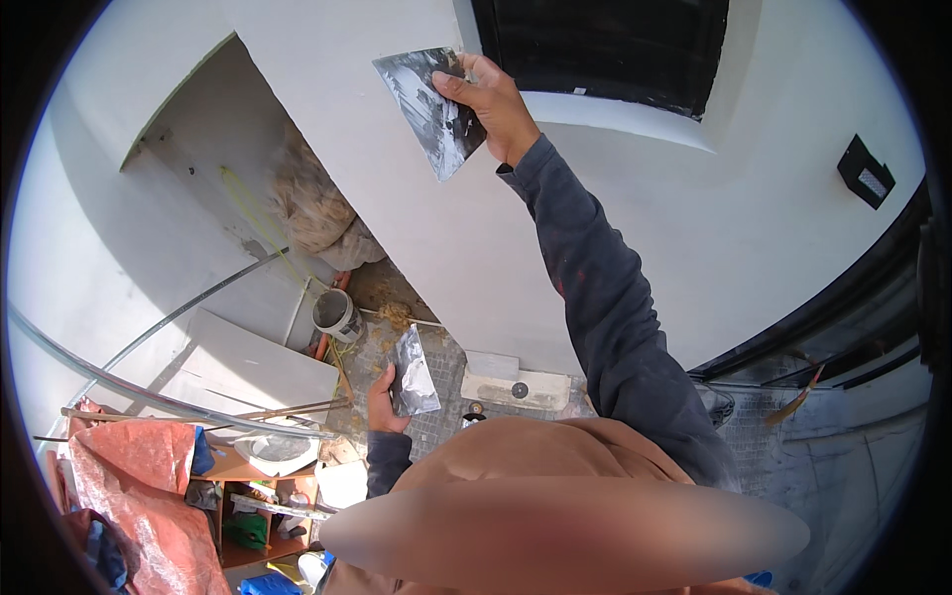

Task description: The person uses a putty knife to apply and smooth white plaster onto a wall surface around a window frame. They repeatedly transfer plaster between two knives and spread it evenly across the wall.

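My right hand (pixel 494 104) is raised to the white wall (pixel 684 238), beside the window's edge. Its thumb and fingers grip a broad metal putty knife (pixel 421 114), whose flat blade is smeared with white and grey. Low down on the left, my left hand (pixel 385 402) is closed around a second putty knife (pixel 416 377). White putty covers part of that blade. Whether the upper blade touches the wall, I cannot tell.
A dark window (pixel 605 50) is set into the wall, and a black box (pixel 866 173) is fixed further right. Left of the wall corner stand a bucket (pixel 337 315) and a leaning pale board (pixel 243 362). A cluttered orange shelf (pixel 223 464) and red sheeting (pixel 139 486) lie lower left.
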The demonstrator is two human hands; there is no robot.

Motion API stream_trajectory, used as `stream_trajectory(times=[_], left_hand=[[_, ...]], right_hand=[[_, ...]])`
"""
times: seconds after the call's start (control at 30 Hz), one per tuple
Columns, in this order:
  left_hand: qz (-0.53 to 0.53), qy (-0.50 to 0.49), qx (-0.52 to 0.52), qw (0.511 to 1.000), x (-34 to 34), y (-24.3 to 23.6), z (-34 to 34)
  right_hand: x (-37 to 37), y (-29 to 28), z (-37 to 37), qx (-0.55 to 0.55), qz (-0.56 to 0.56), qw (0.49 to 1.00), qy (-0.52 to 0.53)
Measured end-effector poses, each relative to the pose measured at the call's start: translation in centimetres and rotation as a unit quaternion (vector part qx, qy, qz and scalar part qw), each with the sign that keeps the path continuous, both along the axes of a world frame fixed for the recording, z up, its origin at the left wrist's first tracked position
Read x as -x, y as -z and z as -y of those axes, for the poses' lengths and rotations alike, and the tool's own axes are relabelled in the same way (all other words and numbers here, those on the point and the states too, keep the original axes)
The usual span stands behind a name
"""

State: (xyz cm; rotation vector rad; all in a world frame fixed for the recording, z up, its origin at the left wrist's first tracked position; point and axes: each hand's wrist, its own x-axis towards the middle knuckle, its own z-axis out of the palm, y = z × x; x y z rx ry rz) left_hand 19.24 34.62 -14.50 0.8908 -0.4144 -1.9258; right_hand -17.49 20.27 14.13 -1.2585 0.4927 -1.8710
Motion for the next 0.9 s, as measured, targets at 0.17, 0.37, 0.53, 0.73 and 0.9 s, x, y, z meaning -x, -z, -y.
stream_trajectory(times=[0.17, 0.37, 0.53, 0.73, 0.9], left_hand=[[0.008, -0.038, -0.022, 0.999, -1.8, 0.2, -0.8], [0.030, -0.027, -0.002, 0.999, -1.3, -0.5, 0.3], [0.027, -0.004, -0.003, 1.000, -0.7, -0.9, 0.1], [0.026, 0.000, -0.011, 1.000, -0.5, -0.8, -0.1], [0.036, 0.007, -0.001, 0.999, -0.5, -1.2, -0.1]], right_hand=[[-0.3, 0.4, -0.2, -0.054, -0.077, 0.995, -0.024], [0.2, -0.4, -0.4, -0.037, -0.017, 0.999, -0.016], [0.5, 0.8, -1.7, -0.041, -0.004, 0.999, 0.036], [-1.6, 1.4, 0.0, 0.005, -0.225, 0.910, 0.347], [-2.7, 2.3, 0.3, -0.122, -0.327, 0.878, 0.327]])
